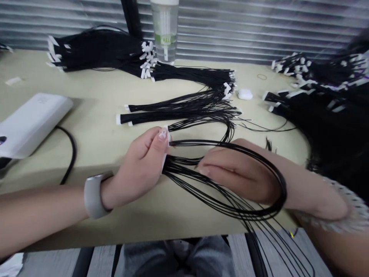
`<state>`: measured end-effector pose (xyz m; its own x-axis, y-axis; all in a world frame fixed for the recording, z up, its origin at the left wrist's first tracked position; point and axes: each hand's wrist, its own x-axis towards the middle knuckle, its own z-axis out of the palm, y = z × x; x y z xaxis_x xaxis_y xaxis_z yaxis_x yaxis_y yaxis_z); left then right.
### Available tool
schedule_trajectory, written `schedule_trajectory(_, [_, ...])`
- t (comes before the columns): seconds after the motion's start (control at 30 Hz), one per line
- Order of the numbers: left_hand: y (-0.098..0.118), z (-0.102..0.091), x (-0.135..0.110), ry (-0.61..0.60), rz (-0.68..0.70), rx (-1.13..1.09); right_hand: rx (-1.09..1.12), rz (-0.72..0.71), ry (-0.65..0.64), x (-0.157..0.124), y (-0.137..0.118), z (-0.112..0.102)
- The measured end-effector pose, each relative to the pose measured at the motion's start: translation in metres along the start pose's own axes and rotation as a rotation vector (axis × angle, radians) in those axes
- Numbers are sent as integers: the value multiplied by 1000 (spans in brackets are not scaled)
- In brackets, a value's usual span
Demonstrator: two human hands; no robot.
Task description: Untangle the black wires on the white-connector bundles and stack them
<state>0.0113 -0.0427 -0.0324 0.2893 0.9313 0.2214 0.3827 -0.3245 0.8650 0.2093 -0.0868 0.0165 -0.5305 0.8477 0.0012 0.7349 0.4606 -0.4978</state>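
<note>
My left hand is closed round the white connectors of a black wire harness, thumb pressed on the upper one. From these connectors thin black wires spread to the right. Some bend in a wide loop around my right wrist, and loose ends hang over the table's front edge. Among the wires, my right hand has its fingers pressed together on some strands close to the lower connector; the exact grip is partly hidden. Just behind my hands lie bundles of black wires with white connectors at their left ends.
Large black cable bundles lie at the back left, and more cables are heaped at the right. A clear bottle stands by the blinds. A white power bank with a black cord is at left, a small white case at back right.
</note>
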Motion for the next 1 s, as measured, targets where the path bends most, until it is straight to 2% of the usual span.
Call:
schedule_trajectory(0.1, [0,0,-1,-27,31,-5,-8,-47,-46,10,-10,17])
schedule_trajectory(0.23, [0,-1,-2,-53,82,31,57,18,-28,18,-15,26])
schedule_trajectory(0.33, [1,-2,-2,-66,91,54,62,21,-18,18,-14,27])
schedule_trajectory(0.5, [3,-2,-1,-93,93,42,-79,-3,12,17,-12,27])
schedule_trajectory(0.8, [1,-2,0,-117,91,-3,-40,-56,-17,16,-9,27])
schedule_trajectory(1.0, [2,-2,0,-130,94,-9,-167,-115,21,17,-7,28])
